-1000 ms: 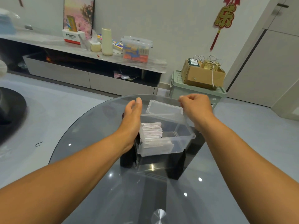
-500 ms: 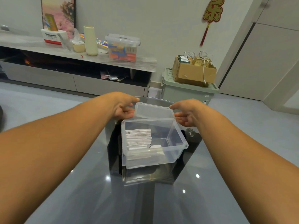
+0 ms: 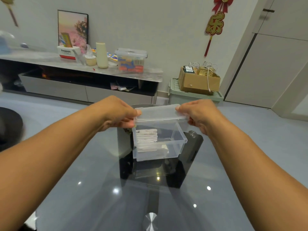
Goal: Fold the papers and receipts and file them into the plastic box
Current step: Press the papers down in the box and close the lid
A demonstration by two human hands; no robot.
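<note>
Left hand [image 3: 116, 114] and right hand [image 3: 198, 115] pinch the lid [image 3: 160, 112], hiding the box [image 3: 166, 152] rear rim.

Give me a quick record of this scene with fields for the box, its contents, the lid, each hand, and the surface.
box: clear plastic box, open, standing on the table
contents: folded papers stacked at its left side
lid: clear lid held over the box's far edge, not closed
left hand: left hand pinches the lid's left end
right hand: right hand pinches the lid's right end
surface: round glass table
</note>
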